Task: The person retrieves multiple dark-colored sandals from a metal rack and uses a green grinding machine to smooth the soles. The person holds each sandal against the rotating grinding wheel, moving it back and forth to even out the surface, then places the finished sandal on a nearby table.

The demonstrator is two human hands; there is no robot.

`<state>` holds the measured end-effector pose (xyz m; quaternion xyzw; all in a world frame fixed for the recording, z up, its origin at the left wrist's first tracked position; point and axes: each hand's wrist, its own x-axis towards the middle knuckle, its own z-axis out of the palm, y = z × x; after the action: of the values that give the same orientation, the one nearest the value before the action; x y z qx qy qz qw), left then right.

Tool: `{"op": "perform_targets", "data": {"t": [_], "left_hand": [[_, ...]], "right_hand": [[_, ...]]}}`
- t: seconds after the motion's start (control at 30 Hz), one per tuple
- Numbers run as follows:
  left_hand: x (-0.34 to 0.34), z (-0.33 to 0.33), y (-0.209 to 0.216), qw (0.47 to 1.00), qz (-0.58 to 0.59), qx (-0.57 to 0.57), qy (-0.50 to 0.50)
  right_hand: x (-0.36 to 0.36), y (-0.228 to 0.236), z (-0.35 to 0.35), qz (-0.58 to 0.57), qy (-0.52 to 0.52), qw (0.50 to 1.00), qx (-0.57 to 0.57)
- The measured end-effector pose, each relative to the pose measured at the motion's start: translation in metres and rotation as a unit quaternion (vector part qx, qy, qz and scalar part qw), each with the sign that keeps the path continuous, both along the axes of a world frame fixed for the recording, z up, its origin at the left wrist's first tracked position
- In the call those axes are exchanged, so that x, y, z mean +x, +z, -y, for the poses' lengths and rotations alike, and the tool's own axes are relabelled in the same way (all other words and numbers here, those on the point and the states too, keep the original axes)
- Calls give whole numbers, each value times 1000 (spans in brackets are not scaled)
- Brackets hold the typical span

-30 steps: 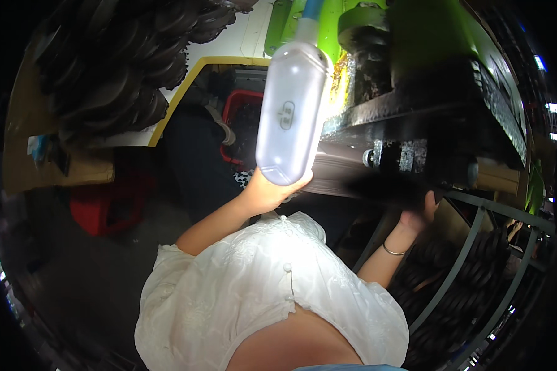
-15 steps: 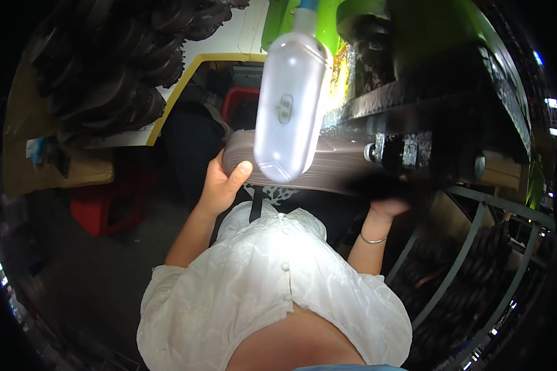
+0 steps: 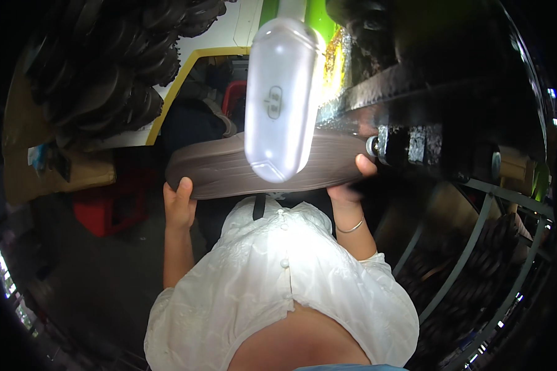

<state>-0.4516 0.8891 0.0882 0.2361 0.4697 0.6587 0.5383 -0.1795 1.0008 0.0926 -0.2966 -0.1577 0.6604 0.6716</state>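
A long brown shoe sole (image 3: 213,167) with ridged lines spans the space in front of my chest. My left hand (image 3: 179,201) grips its left end, thumb on the near edge. My right hand (image 3: 348,188) is closed on the right end, thumb up and fingers partly hidden behind the sole. That end lies right beside a machine's round metal spindle (image 3: 374,147); I cannot tell whether they touch. A glowing white lamp (image 3: 280,102) hangs over the sole and hides its middle.
Dark soles (image 3: 105,80) are piled high on a white table with a yellow edge (image 3: 173,93) at the far left. A red plastic stool or crate (image 3: 111,207) stands below. The dark machine (image 3: 427,145) fills the right, and a metal rack (image 3: 476,226) holds more dark pieces.
The sole has shifted left, with its left end lower. My left hand has moved left and down with it. My right hand has come left, out of the dark area by the machine.
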Motion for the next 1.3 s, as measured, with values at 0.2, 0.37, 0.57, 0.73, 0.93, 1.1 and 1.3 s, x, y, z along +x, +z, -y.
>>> {"op": "perform_targets", "data": {"t": [0.2,0.37,0.57,0.73,0.93,1.1,1.3], "left_hand": [[-23,9,-25,998,35,-6,-54],[-17,-3,-42,961,-135,-117,-209],[81,-50,-30,838,-398,-42,-372],[123,-98,21,946,-244,111,-181],[132,-106,51,972,-154,35,-175],[131,-94,42,986,-101,40,-126],[126,-82,43,975,-54,-51,-208]], "right_hand": [[-10,-2,0,21,76,991,111],[-8,29,-21,152,119,972,132],[-6,72,-47,381,264,861,209],[2,77,-56,417,270,824,273],[62,32,-24,384,486,778,105],[152,13,13,459,502,732,-29],[198,44,-1,350,41,932,80]]}}
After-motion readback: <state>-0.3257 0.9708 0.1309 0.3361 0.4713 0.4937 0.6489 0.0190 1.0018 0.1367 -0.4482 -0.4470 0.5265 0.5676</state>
